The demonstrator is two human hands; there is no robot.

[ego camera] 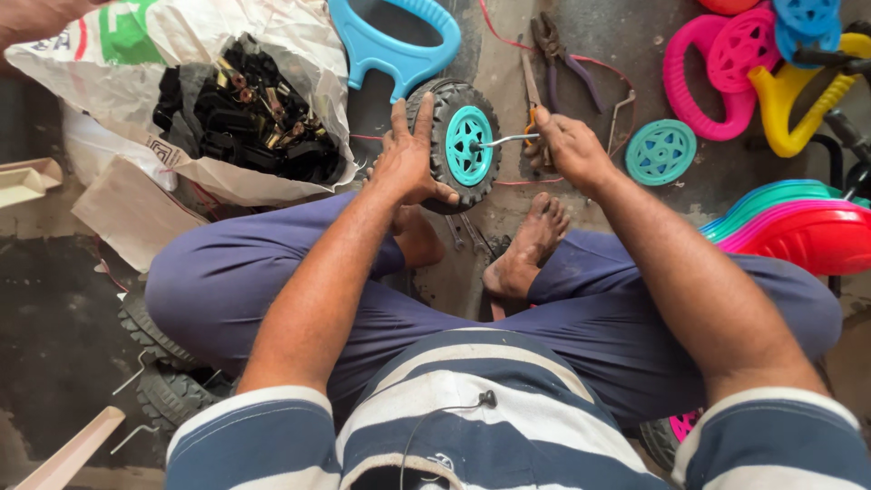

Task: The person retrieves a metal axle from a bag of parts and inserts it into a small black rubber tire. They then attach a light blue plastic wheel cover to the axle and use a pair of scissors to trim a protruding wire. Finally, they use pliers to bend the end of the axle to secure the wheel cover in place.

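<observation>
White sack [299, 54] — lying open at far left on the floor [635, 41], filled with small black parts [245, 113].
Left hand [406, 159] — grasping the black tyre of the toy wheel [458, 145], held upright on the floor just ahead of the crossed legs.
Teal hub [469, 145] — already seated in the tyre.
Metal axle rod [504, 140] — poking into the hub centre; judged partly inserted, not yet driven home.
Right hand [570, 145] — clenched round the rod's outer end.
Pliers [558, 50] — lying beyond the hands.
Loose teal hub [661, 151] — unfitted, right of the hands.
Pink and yellow handles [726, 77], stacked seats [798, 227] — far right.
</observation>
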